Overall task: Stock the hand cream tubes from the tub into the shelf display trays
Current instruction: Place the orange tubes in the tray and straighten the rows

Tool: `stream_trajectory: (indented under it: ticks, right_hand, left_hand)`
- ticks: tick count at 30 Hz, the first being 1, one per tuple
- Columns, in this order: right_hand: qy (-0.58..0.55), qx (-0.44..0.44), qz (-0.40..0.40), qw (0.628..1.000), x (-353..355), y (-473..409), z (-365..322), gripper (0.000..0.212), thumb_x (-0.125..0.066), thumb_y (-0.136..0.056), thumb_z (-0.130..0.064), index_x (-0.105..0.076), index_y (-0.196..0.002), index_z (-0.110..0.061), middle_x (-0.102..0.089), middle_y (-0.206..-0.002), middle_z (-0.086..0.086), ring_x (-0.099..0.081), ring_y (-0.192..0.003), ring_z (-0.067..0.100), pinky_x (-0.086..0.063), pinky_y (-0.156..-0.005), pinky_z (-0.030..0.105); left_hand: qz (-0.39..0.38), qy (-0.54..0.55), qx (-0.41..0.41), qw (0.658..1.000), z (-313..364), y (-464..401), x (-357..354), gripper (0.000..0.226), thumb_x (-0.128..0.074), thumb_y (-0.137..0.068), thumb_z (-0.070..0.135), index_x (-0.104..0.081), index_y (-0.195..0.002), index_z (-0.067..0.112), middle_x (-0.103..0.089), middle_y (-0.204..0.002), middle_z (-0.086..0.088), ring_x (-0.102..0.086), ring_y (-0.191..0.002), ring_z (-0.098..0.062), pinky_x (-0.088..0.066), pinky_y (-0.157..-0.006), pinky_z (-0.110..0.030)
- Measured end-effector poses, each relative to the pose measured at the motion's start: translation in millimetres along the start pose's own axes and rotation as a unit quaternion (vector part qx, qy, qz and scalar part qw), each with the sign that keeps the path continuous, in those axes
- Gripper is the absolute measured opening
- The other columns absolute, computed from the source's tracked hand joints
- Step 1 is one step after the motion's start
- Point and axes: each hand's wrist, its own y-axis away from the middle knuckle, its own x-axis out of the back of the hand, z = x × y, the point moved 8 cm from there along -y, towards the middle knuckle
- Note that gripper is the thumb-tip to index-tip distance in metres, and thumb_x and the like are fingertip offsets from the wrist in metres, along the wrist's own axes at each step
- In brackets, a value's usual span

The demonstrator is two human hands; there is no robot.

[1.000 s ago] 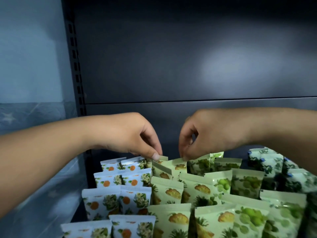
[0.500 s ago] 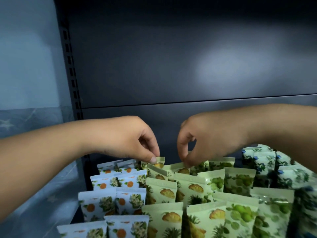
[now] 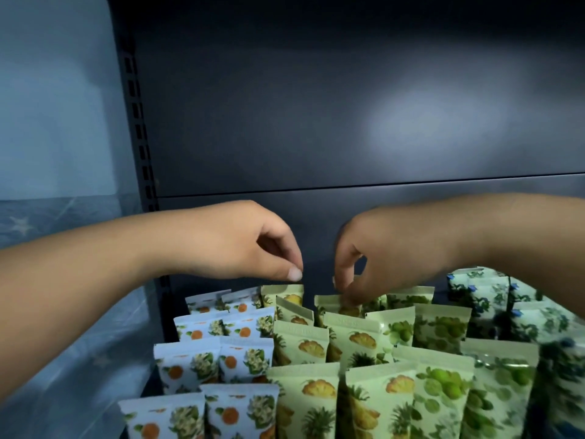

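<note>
Hand cream tubes stand upright in rows on the shelf: white orange-blossom tubes [image 3: 218, 359] at left, pale green pineapple tubes [image 3: 304, 343] in the middle, green-fruit tubes [image 3: 440, 327] to their right. My left hand [image 3: 240, 245] hovers just above the rearmost left pineapple tube [image 3: 285, 291], thumb and fingers curled together with a small gap over the tube's top. My right hand [image 3: 389, 255] reaches down beside it, and its thumb and finger pinch the top of the rearmost right pineapple tube [image 3: 329, 304]. The tub is out of view.
Blue-flower tubes [image 3: 487, 289] fill the far right rows under my right forearm. The dark metal back panel [image 3: 316, 122] stands close behind the tubes. A slotted shelf upright [image 3: 139, 147] runs down the left, with a pale wall beyond it.
My left thumb has lifted slightly off the rear pineapple tube. My right hand stays at the neighbouring rear tube. The view has shifted a little.
</note>
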Motion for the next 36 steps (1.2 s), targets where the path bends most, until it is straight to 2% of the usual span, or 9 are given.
stream_trajectory:
  ticks: [3,10,15,19,23,26,29,32,36]
  right_hand:
    - [-0.005,-0.001,-0.002,1.0,-0.2,1.1,1.3,0.01,-0.061,-0.082,-0.036,-0.068,-0.078,-0.03,-0.067,-0.098,-0.01,-0.06,-0.098,0.011,-0.049,-0.091,0.036]
    - [-0.026,-0.005,0.013,1.0,1.3,1.5,3.1,0.017,-0.06,-0.082,-0.041,-0.057,-0.067,-0.034,-0.063,-0.089,-0.016,-0.058,-0.095,0.006,-0.048,-0.09,0.031]
    - [-0.095,-0.014,0.082,0.992,19.6,17.1,7.8,0.02,-0.057,-0.068,-0.055,-0.065,-0.071,-0.036,-0.064,-0.087,-0.018,-0.058,-0.091,0.0,-0.048,-0.087,0.028]
    - [-0.119,0.005,0.076,0.99,20.5,30.4,0.6,0.027,-0.053,-0.057,-0.058,-0.066,-0.067,-0.037,-0.065,-0.084,-0.021,-0.058,-0.082,-0.004,-0.048,-0.081,0.022]
    - [-0.106,0.007,0.055,0.993,11.0,29.2,-5.6,0.014,-0.061,-0.071,-0.05,-0.063,-0.06,-0.041,-0.065,-0.084,-0.02,-0.058,-0.081,-0.001,-0.047,-0.076,0.022]
    - [-0.091,0.001,0.045,0.995,7.2,28.0,-6.3,0.016,-0.062,-0.077,-0.045,-0.061,-0.062,-0.039,-0.065,-0.089,-0.016,-0.058,-0.086,0.001,-0.049,-0.081,0.026]
    - [-0.078,-0.002,0.047,0.996,5.8,26.7,-7.0,0.018,-0.062,-0.078,-0.042,-0.059,-0.061,-0.038,-0.066,-0.089,-0.016,-0.06,-0.086,0.002,-0.051,-0.083,0.028]
    - [-0.074,-0.004,0.048,0.996,6.1,27.0,-8.8,0.019,-0.061,-0.079,-0.041,-0.058,-0.061,-0.038,-0.064,-0.085,-0.018,-0.059,-0.084,0.0,-0.05,-0.081,0.026]
    - [-0.073,-0.005,0.049,0.996,5.9,26.2,-9.6,0.017,-0.06,-0.081,-0.04,-0.058,-0.064,-0.039,-0.062,-0.081,-0.019,-0.058,-0.079,0.0,-0.05,-0.077,0.022]
  left_hand:
    - [-0.029,0.061,-0.019,0.998,2.4,7.2,3.1,0.021,-0.07,-0.057,0.05,-0.072,-0.071,0.034,-0.071,-0.081,0.017,-0.063,-0.074,0.005,-0.047,-0.07,-0.01]
    - [-0.095,0.057,-0.025,0.994,2.4,13.6,-9.6,0.029,-0.078,-0.053,0.057,-0.071,-0.077,0.042,-0.071,-0.093,0.015,-0.065,-0.089,0.002,-0.049,-0.091,-0.021]
    - [-0.083,0.046,-0.035,0.995,7.2,13.7,-13.0,0.025,-0.066,-0.051,0.05,-0.072,-0.072,0.037,-0.07,-0.092,0.016,-0.065,-0.088,-0.001,-0.049,-0.089,-0.025]
    - [-0.067,0.016,-0.028,0.997,7.1,13.7,-12.6,0.025,-0.064,-0.051,0.052,-0.071,-0.07,0.038,-0.066,-0.09,0.024,-0.062,-0.088,0.004,-0.047,-0.09,-0.025]
    - [-0.047,-0.021,-0.022,0.998,6.2,12.3,-11.5,0.006,-0.073,-0.064,0.043,-0.07,-0.069,0.042,-0.064,-0.092,0.025,-0.062,-0.088,0.001,-0.047,-0.089,-0.031]
    - [-0.033,-0.037,-0.022,0.999,7.5,11.6,-10.1,0.006,-0.073,-0.067,0.04,-0.069,-0.064,0.043,-0.066,-0.091,0.022,-0.061,-0.088,-0.001,-0.046,-0.089,-0.033]
    - [-0.031,-0.031,-0.026,0.999,10.0,12.3,-11.2,0.003,-0.07,-0.064,0.048,-0.068,-0.065,0.046,-0.068,-0.091,0.017,-0.062,-0.088,0.0,-0.048,-0.09,-0.033]
    - [-0.006,0.0,-0.036,0.999,12.4,16.7,-4.4,0.03,-0.059,-0.051,0.064,-0.068,-0.072,0.046,-0.069,-0.089,0.017,-0.063,-0.086,0.003,-0.049,-0.09,-0.032]
    - [0.018,0.028,-0.058,0.998,14.4,26.0,5.8,0.032,-0.063,-0.051,0.072,-0.068,-0.072,0.048,-0.068,-0.09,0.021,-0.064,-0.084,0.004,-0.051,-0.083,-0.021]
